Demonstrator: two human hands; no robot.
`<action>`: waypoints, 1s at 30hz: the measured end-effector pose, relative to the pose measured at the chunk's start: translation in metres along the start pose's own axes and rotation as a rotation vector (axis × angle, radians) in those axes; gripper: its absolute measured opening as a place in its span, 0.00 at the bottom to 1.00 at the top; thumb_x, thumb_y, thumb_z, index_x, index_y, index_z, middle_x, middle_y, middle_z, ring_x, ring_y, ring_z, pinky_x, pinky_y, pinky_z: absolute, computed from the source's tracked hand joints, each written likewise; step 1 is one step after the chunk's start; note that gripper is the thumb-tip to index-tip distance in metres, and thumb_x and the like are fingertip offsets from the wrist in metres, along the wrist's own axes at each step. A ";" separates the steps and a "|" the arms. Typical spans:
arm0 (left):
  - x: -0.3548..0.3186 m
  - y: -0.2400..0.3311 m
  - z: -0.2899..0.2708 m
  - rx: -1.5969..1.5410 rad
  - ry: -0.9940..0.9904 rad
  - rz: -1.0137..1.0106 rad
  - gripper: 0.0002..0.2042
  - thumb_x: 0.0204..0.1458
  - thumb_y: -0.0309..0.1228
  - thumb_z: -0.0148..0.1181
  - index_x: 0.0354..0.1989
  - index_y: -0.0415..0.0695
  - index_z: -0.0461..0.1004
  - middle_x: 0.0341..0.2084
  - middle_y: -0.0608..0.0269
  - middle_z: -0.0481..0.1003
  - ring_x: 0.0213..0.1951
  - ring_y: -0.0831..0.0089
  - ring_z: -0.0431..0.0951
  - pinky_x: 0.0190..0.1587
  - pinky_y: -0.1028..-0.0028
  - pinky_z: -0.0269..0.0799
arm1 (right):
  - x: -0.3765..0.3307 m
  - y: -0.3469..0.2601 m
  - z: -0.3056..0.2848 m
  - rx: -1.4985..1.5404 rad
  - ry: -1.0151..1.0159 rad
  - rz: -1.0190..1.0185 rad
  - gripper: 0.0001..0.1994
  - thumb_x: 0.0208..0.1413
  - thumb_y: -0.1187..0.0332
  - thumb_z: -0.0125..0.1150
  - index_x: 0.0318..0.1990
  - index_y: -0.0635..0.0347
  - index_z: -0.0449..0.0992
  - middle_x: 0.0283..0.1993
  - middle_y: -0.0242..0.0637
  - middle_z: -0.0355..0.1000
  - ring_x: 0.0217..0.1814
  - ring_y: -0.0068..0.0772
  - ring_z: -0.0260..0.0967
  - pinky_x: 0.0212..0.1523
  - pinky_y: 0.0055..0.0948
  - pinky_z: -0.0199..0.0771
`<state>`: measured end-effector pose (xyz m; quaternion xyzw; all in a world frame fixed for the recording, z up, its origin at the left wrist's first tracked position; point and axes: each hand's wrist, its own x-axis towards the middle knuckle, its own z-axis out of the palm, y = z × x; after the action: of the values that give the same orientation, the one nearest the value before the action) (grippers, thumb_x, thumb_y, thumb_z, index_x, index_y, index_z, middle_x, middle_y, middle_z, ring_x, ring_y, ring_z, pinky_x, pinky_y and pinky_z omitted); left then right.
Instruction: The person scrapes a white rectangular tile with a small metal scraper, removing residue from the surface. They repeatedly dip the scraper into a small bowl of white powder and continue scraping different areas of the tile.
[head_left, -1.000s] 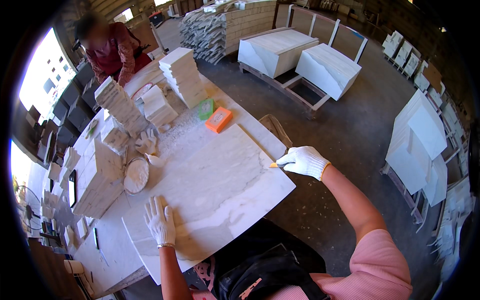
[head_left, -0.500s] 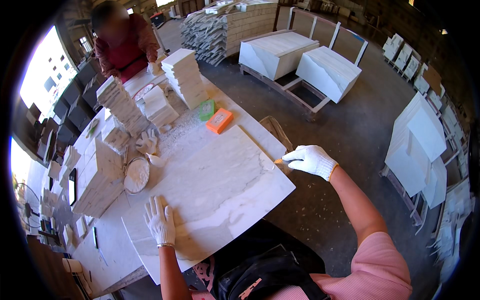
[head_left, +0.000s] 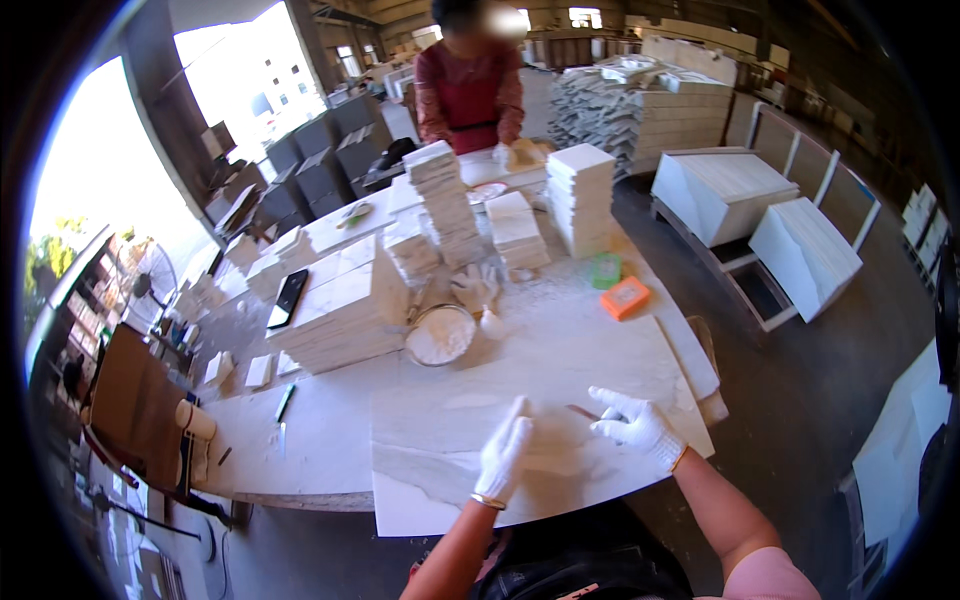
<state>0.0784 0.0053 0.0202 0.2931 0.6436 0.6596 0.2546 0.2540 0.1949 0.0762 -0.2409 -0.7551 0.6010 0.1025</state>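
A large white marble slab (head_left: 440, 430) lies on the work table in front of me. My left hand (head_left: 505, 455), in a white knit glove, rests flat on the slab near its front edge and holds nothing. My right hand (head_left: 635, 425), also gloved, sits just to the right of it on the slab. Its fingers pinch a thin brown stick (head_left: 580, 410) whose tip points left toward my left hand.
Beyond the slab stand a bowl of white powder (head_left: 440, 335), a pair of spare gloves (head_left: 475, 285), an orange box (head_left: 625, 297) and a green tub (head_left: 604, 270). Stacks of white tiles (head_left: 580, 185) rise behind. A person in a red top (head_left: 470, 90) works at the far end.
My right hand has come in from the slab's right edge to a spot close beside my left hand. The left hand has stayed flat on the slab.
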 end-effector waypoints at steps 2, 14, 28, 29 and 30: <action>-0.004 0.026 0.017 -0.348 -0.096 -0.256 0.27 0.66 0.46 0.50 0.65 0.38 0.66 0.60 0.54 0.71 0.62 0.68 0.69 0.64 0.71 0.61 | 0.013 -0.004 0.031 -0.125 -0.035 -0.131 0.31 0.54 0.64 0.70 0.66 0.56 0.68 0.34 0.32 0.79 0.33 0.17 0.71 0.38 0.24 0.75; 0.013 -0.020 -0.036 -0.313 -0.141 -0.280 0.23 0.68 0.48 0.44 0.56 0.42 0.74 0.48 0.62 0.77 0.43 0.74 0.78 0.41 0.71 0.77 | 0.221 0.058 0.066 0.474 0.126 -0.190 0.33 0.53 0.78 0.67 0.67 0.62 0.62 0.59 0.37 0.69 0.45 0.22 0.69 0.50 0.27 0.75; 0.009 -0.010 -0.023 -0.365 -0.071 -0.256 0.30 0.66 0.55 0.43 0.54 0.38 0.76 0.47 0.55 0.79 0.48 0.71 0.76 0.45 0.71 0.73 | 0.351 0.098 0.081 -0.032 0.076 -0.280 0.25 0.51 0.74 0.71 0.58 0.66 0.72 0.53 0.32 0.72 0.54 0.27 0.69 0.57 0.28 0.70; 0.008 -0.010 -0.024 -0.351 -0.080 -0.273 0.30 0.66 0.55 0.43 0.54 0.39 0.76 0.46 0.56 0.79 0.48 0.71 0.76 0.44 0.72 0.73 | 0.350 0.099 0.081 -0.004 0.039 -0.238 0.23 0.52 0.75 0.70 0.56 0.65 0.73 0.51 0.30 0.73 0.51 0.25 0.70 0.55 0.27 0.71; 0.009 -0.010 -0.022 -0.368 -0.064 -0.268 0.30 0.66 0.56 0.43 0.54 0.39 0.76 0.46 0.56 0.79 0.46 0.71 0.76 0.46 0.71 0.72 | 0.350 0.100 0.075 0.031 0.061 -0.248 0.21 0.52 0.76 0.69 0.55 0.65 0.74 0.49 0.29 0.73 0.50 0.24 0.70 0.54 0.26 0.71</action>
<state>0.0554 -0.0032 0.0107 0.1741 0.5374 0.7164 0.4094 -0.0577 0.3171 -0.0857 -0.1622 -0.7662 0.5878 0.2027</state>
